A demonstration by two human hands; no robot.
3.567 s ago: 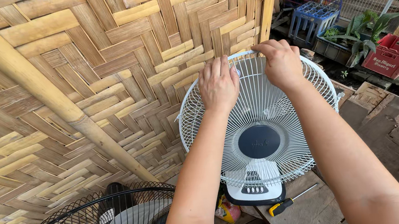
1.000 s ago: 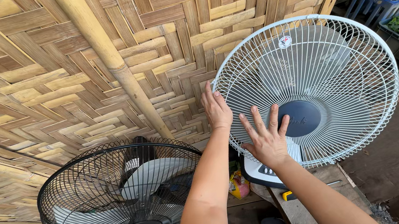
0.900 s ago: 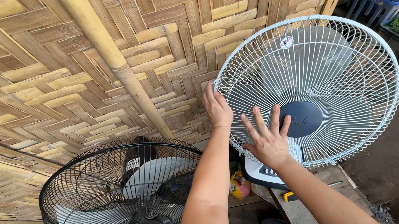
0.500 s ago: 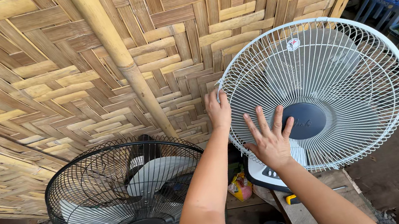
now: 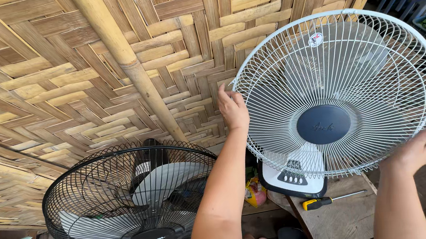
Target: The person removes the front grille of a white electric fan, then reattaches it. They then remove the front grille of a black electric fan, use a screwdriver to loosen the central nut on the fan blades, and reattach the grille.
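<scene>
Gripping the white fan guard (image 5: 344, 58) at right of frame, the left hand (image 5: 233, 109) is pinching its left rim while the right hand (image 5: 415, 150) is cupping its lower-right edge, the guard not yet lifted free of the fan base (image 5: 295, 176), a black fan (image 5: 127, 202) lower left.
</scene>
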